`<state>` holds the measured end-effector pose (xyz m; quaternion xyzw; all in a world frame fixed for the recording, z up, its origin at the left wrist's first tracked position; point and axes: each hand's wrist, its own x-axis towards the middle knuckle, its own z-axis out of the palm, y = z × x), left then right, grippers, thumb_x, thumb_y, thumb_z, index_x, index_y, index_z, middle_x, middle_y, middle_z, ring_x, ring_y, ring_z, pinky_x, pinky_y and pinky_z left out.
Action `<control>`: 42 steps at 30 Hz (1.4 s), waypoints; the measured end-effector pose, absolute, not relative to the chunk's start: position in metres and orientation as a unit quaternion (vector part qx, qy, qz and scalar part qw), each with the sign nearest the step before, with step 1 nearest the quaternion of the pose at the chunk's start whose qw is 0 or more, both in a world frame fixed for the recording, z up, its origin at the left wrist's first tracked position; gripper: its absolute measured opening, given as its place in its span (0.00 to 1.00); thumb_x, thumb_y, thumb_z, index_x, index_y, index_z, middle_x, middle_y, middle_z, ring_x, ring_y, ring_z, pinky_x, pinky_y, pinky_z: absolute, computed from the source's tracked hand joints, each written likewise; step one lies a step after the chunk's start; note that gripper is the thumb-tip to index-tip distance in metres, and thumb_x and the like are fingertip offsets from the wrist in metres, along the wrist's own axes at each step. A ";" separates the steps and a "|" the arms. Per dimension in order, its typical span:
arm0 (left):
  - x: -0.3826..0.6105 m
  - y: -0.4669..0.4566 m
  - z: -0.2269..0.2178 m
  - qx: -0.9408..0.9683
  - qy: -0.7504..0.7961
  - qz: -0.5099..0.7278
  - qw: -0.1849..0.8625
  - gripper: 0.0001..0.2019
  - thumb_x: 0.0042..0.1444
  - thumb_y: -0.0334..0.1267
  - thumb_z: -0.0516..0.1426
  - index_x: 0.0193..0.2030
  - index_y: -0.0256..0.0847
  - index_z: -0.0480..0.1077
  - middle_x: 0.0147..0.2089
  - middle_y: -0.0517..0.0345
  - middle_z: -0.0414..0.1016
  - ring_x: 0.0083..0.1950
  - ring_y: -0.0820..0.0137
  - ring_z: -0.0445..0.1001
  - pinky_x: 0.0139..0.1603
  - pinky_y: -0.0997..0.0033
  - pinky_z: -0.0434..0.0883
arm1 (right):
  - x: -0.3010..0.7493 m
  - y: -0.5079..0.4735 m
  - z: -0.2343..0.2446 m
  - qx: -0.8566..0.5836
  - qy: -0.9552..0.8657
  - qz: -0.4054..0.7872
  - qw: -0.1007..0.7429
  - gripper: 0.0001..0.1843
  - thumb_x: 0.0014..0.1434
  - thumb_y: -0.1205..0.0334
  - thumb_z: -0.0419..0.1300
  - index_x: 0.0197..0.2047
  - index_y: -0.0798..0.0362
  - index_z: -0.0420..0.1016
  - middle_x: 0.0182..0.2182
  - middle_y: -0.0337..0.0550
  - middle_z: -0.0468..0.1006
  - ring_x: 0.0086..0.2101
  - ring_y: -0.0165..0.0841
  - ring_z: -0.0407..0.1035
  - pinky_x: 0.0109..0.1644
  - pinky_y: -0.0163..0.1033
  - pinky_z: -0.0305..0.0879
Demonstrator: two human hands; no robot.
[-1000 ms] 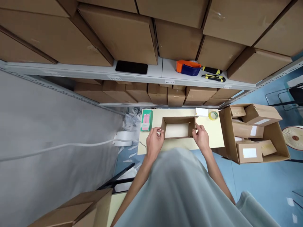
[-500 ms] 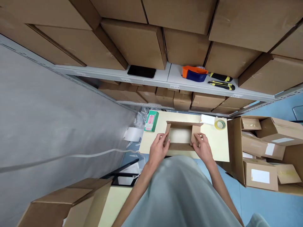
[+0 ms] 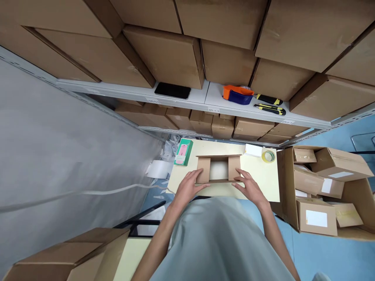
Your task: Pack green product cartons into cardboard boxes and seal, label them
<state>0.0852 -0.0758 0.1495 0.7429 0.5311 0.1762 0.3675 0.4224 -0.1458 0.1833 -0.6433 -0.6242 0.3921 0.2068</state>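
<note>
A small cardboard box (image 3: 204, 167) lies on the cream tabletop (image 3: 258, 183), its left and right flaps folded inward and a gap left between them. At its left near corner is my left hand (image 3: 189, 185), fingertips against the left flap and thumb stretched along the near edge. My right hand (image 3: 247, 185) mirrors it at the right near corner, thumb and fingers apart by the right flap. Neither hand is closed around the box. A green box with a pink item pictured or showing (image 3: 183, 152) lies to the left. A white box (image 3: 253, 150) and a tape roll (image 3: 268, 156) are at the right.
A shelf (image 3: 199, 95) full of cartons rises behind the table, with a phone (image 3: 172, 90), an orange-and-blue tape dispenser (image 3: 238, 95) and two cutters (image 3: 269, 109) on its edge. A large carton (image 3: 288, 187) of packed boxes stands right. A cable (image 3: 111, 191) runs along the left.
The two side flaps have gone from upright to folded flat inward. Both hands have shifted outward and toward me, with fingers spread wider. The view has tilted slightly.
</note>
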 end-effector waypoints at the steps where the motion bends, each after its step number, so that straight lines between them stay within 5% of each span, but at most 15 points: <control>1: 0.085 -0.073 0.146 0.729 0.552 0.190 0.357 0.33 0.65 0.54 0.69 0.74 0.50 0.71 0.63 0.47 0.84 0.62 0.52 0.83 0.68 0.48 0.79 | 0.420 -0.142 0.181 -0.657 -0.611 0.382 0.223 0.21 0.75 0.43 0.61 0.56 0.47 0.88 0.68 0.54 0.80 0.67 0.52 0.75 0.73 0.61 0.73; 4: 0.092 -0.062 0.138 0.693 0.606 0.227 0.317 0.40 0.67 0.51 0.67 0.82 0.48 0.60 0.63 0.43 0.81 0.56 0.54 0.85 0.61 0.49 0.83 | 0.412 -0.129 0.171 -0.715 -0.546 0.348 0.263 0.29 0.75 0.46 0.57 0.72 0.48 0.77 0.50 0.51 0.88 0.44 0.46 0.84 0.56 0.56 0.83; 7: 0.102 -0.049 0.137 0.703 0.599 0.248 0.293 0.45 0.66 0.47 0.68 0.85 0.47 0.54 0.76 0.36 0.68 0.66 0.50 0.80 0.66 0.45 0.80 | 0.406 -0.116 0.166 -0.751 -0.526 0.298 0.266 0.43 0.71 0.50 0.60 0.84 0.50 0.58 0.42 0.45 0.86 0.39 0.44 0.81 0.52 0.53 0.82; 10: 0.103 -0.040 0.138 0.724 0.560 0.258 0.309 0.42 0.66 0.44 0.67 0.83 0.51 0.56 0.79 0.40 0.64 0.74 0.50 0.75 0.74 0.46 0.76 | 0.404 -0.110 0.169 -0.769 -0.528 0.263 0.246 0.48 0.68 0.53 0.62 0.86 0.47 0.51 0.52 0.49 0.82 0.39 0.42 0.81 0.51 0.52 0.82; 12: 0.099 -0.039 0.137 0.726 0.552 0.259 0.319 0.36 0.68 0.43 0.66 0.80 0.51 0.60 0.77 0.43 0.67 0.73 0.52 0.76 0.74 0.48 0.75 | 0.404 -0.109 0.171 -0.775 -0.531 0.257 0.228 0.46 0.68 0.54 0.63 0.85 0.43 0.56 0.61 0.53 0.75 0.37 0.38 0.81 0.50 0.51 0.82; 16: 0.093 -0.050 0.130 0.733 0.551 0.221 0.334 0.21 0.74 0.47 0.59 0.70 0.48 0.70 0.72 0.44 0.73 0.70 0.51 0.78 0.71 0.49 0.77 | 0.401 -0.115 0.168 -0.757 -0.571 0.254 0.191 0.27 0.73 0.53 0.58 0.73 0.44 0.76 0.67 0.56 0.71 0.50 0.45 0.81 0.55 0.54 0.82; 19: 0.097 -0.058 0.125 0.724 0.561 0.221 0.334 0.19 0.76 0.48 0.55 0.69 0.46 0.70 0.70 0.43 0.76 0.69 0.53 0.79 0.68 0.52 0.78 | 0.394 -0.122 0.159 -0.745 -0.583 0.249 0.208 0.24 0.76 0.49 0.56 0.68 0.46 0.80 0.67 0.57 0.72 0.63 0.51 0.75 0.64 0.57 0.79; 23: 0.113 -0.054 0.120 0.693 0.598 0.247 0.319 0.17 0.75 0.51 0.57 0.61 0.45 0.71 0.61 0.43 0.79 0.62 0.51 0.82 0.62 0.50 0.80 | 0.383 -0.125 0.150 -0.760 -0.553 0.245 0.240 0.23 0.77 0.43 0.57 0.62 0.47 0.81 0.58 0.54 0.76 0.52 0.46 0.80 0.58 0.52 0.80; 26: 0.124 -0.041 0.113 0.688 0.605 0.256 0.310 0.23 0.73 0.53 0.59 0.67 0.41 0.68 0.64 0.37 0.76 0.64 0.48 0.81 0.64 0.47 0.79 | 0.375 -0.116 0.149 -0.788 -0.535 0.226 0.205 0.23 0.76 0.41 0.57 0.61 0.48 0.79 0.54 0.51 0.76 0.44 0.43 0.80 0.50 0.48 0.79; 29: 0.128 -0.030 0.105 0.702 0.588 0.262 0.305 0.31 0.75 0.54 0.56 0.78 0.39 0.62 0.73 0.32 0.69 0.74 0.46 0.74 0.71 0.44 0.75 | 0.369 -0.102 0.146 -0.811 -0.522 0.216 0.148 0.29 0.78 0.41 0.56 0.72 0.49 0.71 0.56 0.54 0.75 0.43 0.44 0.80 0.47 0.46 0.78; 36: 0.127 -0.025 0.095 0.702 0.591 0.240 0.317 0.29 0.76 0.55 0.55 0.78 0.47 0.67 0.76 0.35 0.67 0.78 0.46 0.71 0.70 0.44 0.77 | 0.351 -0.089 0.121 -0.807 -0.535 0.188 0.166 0.37 0.81 0.43 0.45 0.84 0.53 0.55 0.74 0.68 0.65 0.67 0.55 0.72 0.63 0.57 0.77; 42: 0.129 -0.026 0.093 0.698 0.598 0.253 0.301 0.27 0.76 0.54 0.56 0.76 0.49 0.69 0.74 0.38 0.70 0.76 0.49 0.73 0.70 0.46 0.78 | 0.350 -0.092 0.110 -0.806 -0.533 0.174 0.190 0.39 0.81 0.41 0.45 0.85 0.50 0.54 0.76 0.64 0.66 0.68 0.54 0.71 0.63 0.55 0.79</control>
